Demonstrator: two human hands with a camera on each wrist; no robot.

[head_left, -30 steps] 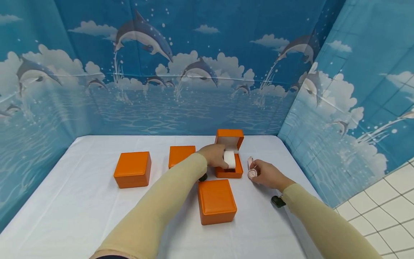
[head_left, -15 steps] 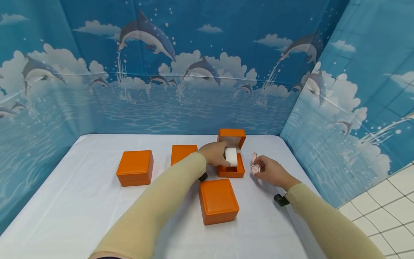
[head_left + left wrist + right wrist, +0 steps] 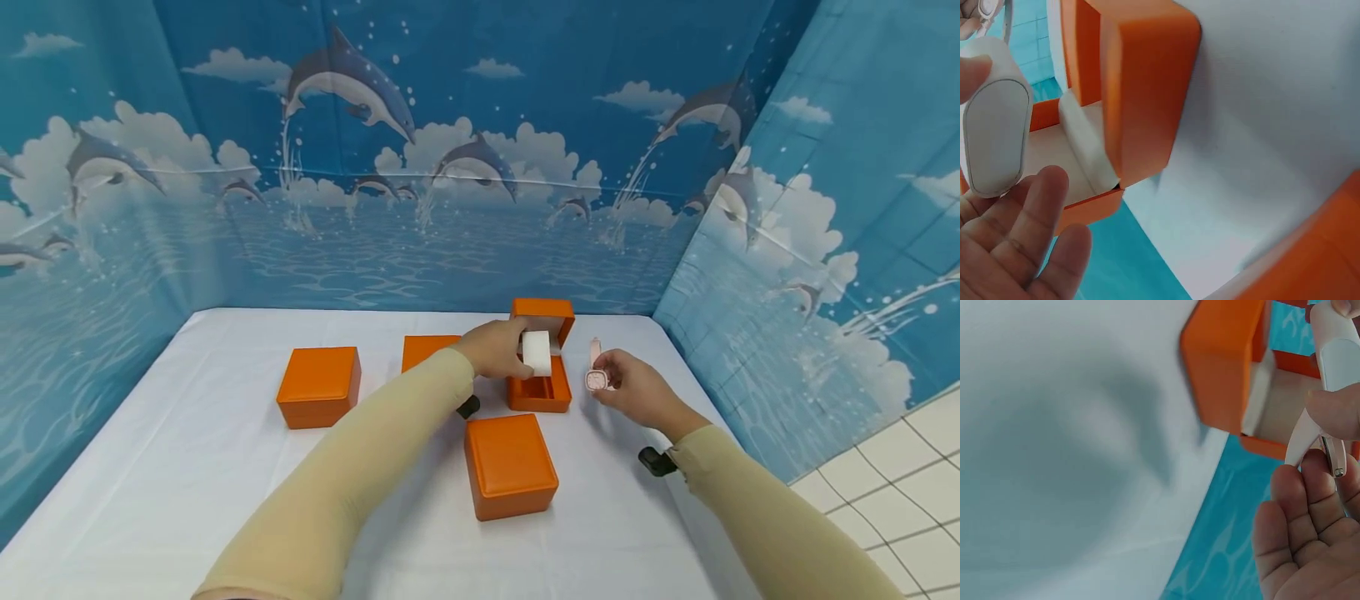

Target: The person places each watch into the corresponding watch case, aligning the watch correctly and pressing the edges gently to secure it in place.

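Observation:
My left hand (image 3: pixel 491 348) pinches a white watch cushion (image 3: pixel 536 353) between thumb and fingers, held over an orange watch box (image 3: pixel 559 392) whose lid stands raised. In the left wrist view the cushion (image 3: pixel 997 134) shows its oval end, with the thumb on top and fingers beneath. To the right of the box, my right hand (image 3: pixel 637 387) pinches a pink wristwatch (image 3: pixel 596 380) by its case, the strap pointing up. The right wrist view has the thumb over the watch, its pale strap (image 3: pixel 1301 439) hanging past the fingers. Inside the box a compartment shows.
Three closed orange boxes stand on the white-covered table (image 3: pixel 225 500): one at left (image 3: pixel 318 385), one at the back middle (image 3: pixel 427 350) partly behind the left arm, and one in front (image 3: pixel 512 467). A dolphin-print curtain (image 3: pixel 420 250) hangs behind and along the sides.
My left hand has lifted the white cushion up out of the box. The right hand has raised the watch slightly and turned its face toward me. The view has shifted a little.

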